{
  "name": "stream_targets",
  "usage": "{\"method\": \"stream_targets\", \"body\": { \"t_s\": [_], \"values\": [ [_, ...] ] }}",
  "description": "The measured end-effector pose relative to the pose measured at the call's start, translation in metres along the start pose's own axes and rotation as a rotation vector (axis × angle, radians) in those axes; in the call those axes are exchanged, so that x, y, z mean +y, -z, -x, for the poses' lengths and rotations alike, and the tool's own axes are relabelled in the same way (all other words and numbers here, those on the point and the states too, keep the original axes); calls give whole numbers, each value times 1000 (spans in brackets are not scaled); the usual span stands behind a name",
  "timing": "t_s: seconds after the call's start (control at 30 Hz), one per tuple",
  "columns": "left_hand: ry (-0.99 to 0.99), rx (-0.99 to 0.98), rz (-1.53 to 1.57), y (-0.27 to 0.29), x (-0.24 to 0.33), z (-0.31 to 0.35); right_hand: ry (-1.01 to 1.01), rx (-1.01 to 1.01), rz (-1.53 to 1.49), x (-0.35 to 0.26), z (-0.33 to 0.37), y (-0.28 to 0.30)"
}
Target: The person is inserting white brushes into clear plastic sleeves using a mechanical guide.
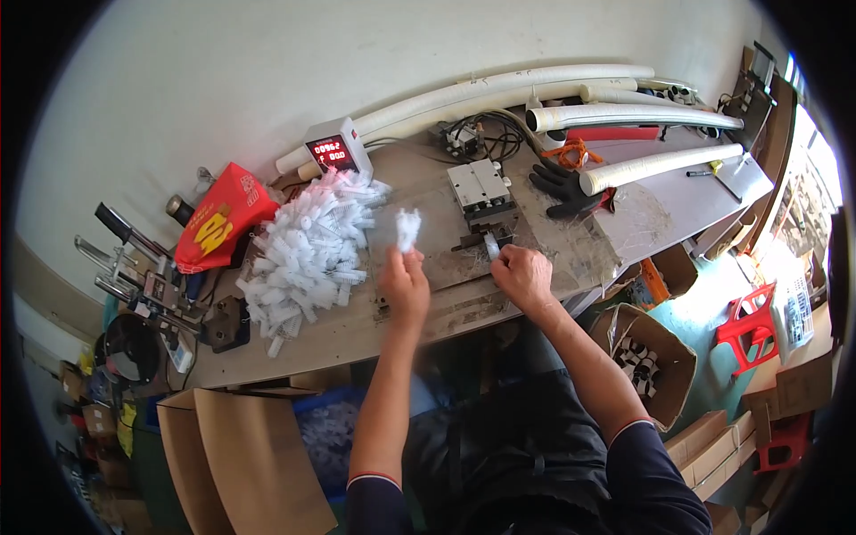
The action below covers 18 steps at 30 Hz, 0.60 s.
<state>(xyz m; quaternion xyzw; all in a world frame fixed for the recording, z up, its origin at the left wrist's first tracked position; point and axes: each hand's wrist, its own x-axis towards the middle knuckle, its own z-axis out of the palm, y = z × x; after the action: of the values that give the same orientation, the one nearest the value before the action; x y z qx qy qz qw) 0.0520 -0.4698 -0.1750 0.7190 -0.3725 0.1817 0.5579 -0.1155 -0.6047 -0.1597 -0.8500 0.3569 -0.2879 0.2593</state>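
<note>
My left hand (406, 283) is closed around the lower end of a small white bristly piece (408, 228), which points up over the bench. My right hand (524, 275) has its fingers closed at a small metal fixture (472, 241), touching a pale, narrow piece (491, 246) there. The fingers partly hide that piece, so its kind does not show. Behind the fixture sits a light grey block-shaped device (481, 185). A large heap of similar white bristly pieces (308, 245) lies left of my left hand.
A counter box (338, 148) with red digits stands behind the heap, beside a red bag (225, 218). Metal tooling (147, 267) is at far left. Long pale tubes (660, 168) and a black glove (562, 190) lie right. Cardboard boxes (245, 455) and a blue bin (334, 437) sit below the bench.
</note>
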Motion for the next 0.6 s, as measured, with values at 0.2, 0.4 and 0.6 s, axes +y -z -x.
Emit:
{"method": "stream_targets", "body": {
  "t_s": [0.2, 0.4, 0.6],
  "values": [
    [-73, -42, -70, -7, -2, 1, -108, 7, 52, -3, -11, -1],
    [-88, 0, -88, -5, -6, 2, -155, -44, 79, -5, -17, -2],
    [-110, 68, -109, -3, -7, 0, -155, -51, 109, -9, -18, -1]
  ]
}}
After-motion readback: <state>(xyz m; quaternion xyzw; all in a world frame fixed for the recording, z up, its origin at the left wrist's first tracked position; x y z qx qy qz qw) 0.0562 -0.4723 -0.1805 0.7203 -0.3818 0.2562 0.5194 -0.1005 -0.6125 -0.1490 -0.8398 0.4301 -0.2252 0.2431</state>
